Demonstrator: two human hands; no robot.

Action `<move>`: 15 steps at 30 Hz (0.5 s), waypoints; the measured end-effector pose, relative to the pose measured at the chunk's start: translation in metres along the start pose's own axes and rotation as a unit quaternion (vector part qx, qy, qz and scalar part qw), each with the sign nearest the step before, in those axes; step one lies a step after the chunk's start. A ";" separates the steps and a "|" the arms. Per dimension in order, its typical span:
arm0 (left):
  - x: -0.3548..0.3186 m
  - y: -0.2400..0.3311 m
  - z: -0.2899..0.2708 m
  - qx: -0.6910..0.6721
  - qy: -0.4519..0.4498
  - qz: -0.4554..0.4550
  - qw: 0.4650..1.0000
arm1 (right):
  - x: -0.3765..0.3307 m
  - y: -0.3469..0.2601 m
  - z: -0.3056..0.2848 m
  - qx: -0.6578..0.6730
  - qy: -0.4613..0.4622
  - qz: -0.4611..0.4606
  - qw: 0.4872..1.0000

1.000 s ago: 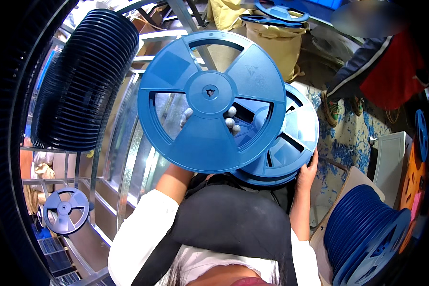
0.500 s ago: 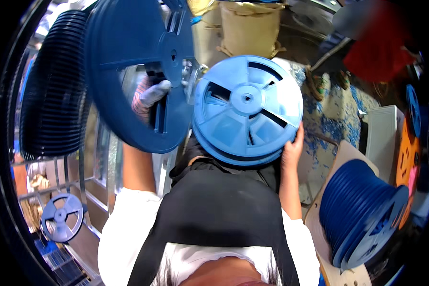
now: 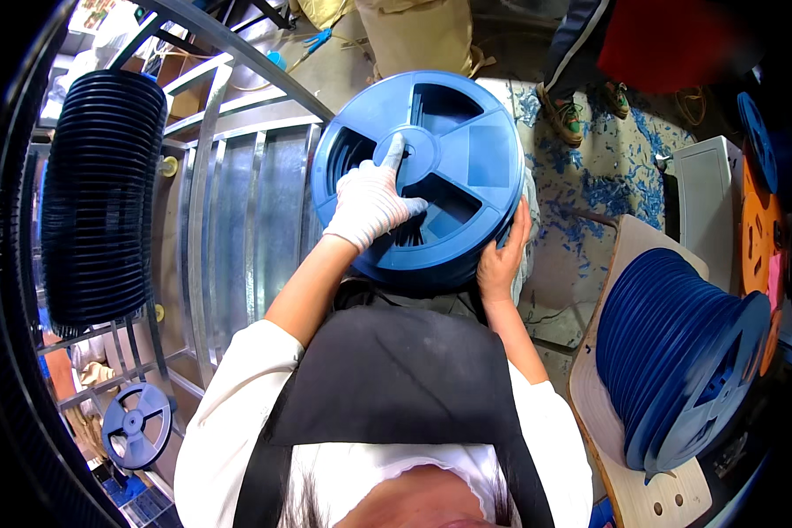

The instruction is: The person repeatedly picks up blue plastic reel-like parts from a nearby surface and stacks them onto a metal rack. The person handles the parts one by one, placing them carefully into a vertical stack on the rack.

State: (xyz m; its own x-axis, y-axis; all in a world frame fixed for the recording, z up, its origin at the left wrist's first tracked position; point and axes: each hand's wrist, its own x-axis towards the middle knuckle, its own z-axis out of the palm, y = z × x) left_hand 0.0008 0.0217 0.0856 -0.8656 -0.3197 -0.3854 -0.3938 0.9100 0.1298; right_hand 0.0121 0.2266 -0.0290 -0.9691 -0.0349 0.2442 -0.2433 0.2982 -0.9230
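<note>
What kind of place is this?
Probably a small workshop or factory floor: rows of blue plastic reels and dark reels hang on a metal rack, with blue plastic scraps littering the floor.

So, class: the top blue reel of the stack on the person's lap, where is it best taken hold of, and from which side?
Probably at a spoke beside the hub, from above. The top blue reel lies flat, face up, with open cut-outs that let fingers hook under. The gloved left hand already rests there, one finger at the hub; the bare right hand steadies the stack's rim.
</note>
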 end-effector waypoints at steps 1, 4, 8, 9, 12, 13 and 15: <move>0.002 0.000 0.000 -0.009 -0.001 -0.002 1.000 | -0.001 0.002 0.000 0.003 -0.004 -0.022 1.000; 0.005 -0.001 0.004 -0.032 0.004 -0.012 0.999 | -0.003 0.000 -0.003 0.007 -0.017 -0.043 0.999; 0.008 -0.003 0.003 -0.065 0.006 -0.029 0.997 | -0.002 0.002 -0.007 0.048 -0.019 -0.005 0.999; 0.009 -0.005 0.003 -0.077 -0.002 -0.032 0.997 | -0.002 0.003 -0.008 0.048 -0.022 0.000 0.999; 0.010 -0.009 0.002 -0.097 -0.010 -0.036 0.995 | -0.001 0.003 -0.009 0.061 -0.023 0.012 0.998; 0.010 -0.009 0.001 -0.101 -0.010 -0.037 0.994 | 0.000 0.004 -0.009 0.093 -0.025 0.023 0.995; 0.011 -0.011 0.001 -0.126 -0.016 -0.049 0.991 | 0.005 0.002 -0.011 0.155 -0.031 0.043 0.987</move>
State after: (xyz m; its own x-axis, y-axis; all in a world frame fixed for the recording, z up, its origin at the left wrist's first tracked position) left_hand -0.0042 0.0083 0.0793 -0.8106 -0.3905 -0.4364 -0.5435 0.7791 0.3123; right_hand 0.0076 0.2381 -0.0267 -0.9850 -0.0829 0.1516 -0.1519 -0.0025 -0.9884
